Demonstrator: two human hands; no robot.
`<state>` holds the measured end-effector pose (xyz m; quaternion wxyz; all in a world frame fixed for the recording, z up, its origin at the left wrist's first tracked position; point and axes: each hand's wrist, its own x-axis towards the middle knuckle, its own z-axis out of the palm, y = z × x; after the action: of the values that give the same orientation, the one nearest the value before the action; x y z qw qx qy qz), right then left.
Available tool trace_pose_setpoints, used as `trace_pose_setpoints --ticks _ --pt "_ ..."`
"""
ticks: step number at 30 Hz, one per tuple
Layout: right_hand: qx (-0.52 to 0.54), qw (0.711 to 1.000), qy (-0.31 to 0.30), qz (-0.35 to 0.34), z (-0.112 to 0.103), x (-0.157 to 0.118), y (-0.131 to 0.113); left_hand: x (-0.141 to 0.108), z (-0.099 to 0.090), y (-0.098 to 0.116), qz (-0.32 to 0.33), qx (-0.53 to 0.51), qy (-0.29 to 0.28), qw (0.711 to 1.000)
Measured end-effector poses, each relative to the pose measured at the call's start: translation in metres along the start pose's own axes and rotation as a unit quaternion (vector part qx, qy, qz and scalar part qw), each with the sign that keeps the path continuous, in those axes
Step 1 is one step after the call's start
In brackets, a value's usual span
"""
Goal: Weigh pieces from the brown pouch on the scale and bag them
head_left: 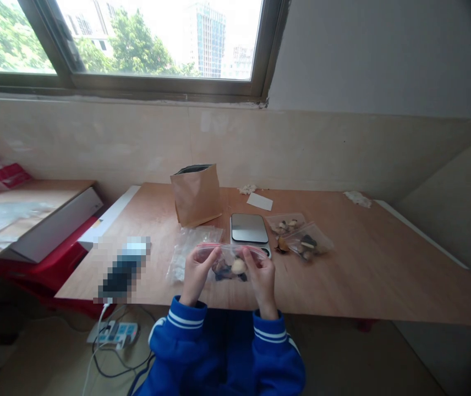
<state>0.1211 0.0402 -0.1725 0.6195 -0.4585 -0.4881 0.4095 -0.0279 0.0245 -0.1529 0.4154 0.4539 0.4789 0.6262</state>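
Observation:
A clear zip bag (229, 269) with a red-edged top hangs between my hands, over the table's front part. Inside it are dark pieces and one pale round piece that look like dried mushrooms. My left hand (197, 270) pinches the bag's top edge at the left, and my right hand (261, 274) pinches it at the right. Just behind the bag lies a kitchen scale (250, 228) with a bare metal plate; the bag and my fingers cover part of its front. Flat empty-looking plastic bags (178, 261) lie beside my left hand.
An upright brown paper bag (197, 195) stands open at the back. Right of the scale lie two filled zip bags (285, 223) (310, 242) and a loose brown piece (281, 245). A white card (259, 201) lies behind. A pixelated object (124, 269) is at left; a power strip (114, 333) sits below.

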Motion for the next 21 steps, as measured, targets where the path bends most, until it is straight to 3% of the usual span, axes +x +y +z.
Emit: trace_pose_setpoints --ticks 11,14,16,21 --pt "-0.026 1.0 -0.01 0.009 -0.004 -0.001 -0.002 0.002 -0.006 0.002 0.004 0.032 -0.018 0.999" --pt "-0.093 0.993 -0.044 -0.049 -0.01 0.006 -0.011 0.003 -0.008 0.003 0.033 0.063 -0.032 0.997" --pt "-0.173 0.973 -0.081 -0.126 -0.011 0.011 -0.021 0.004 -0.01 0.003 0.068 0.094 -0.045 0.992" --pt "-0.337 0.883 -0.196 -0.262 -0.001 0.025 -0.04 0.008 -0.006 0.005 0.171 0.143 -0.071 0.972"
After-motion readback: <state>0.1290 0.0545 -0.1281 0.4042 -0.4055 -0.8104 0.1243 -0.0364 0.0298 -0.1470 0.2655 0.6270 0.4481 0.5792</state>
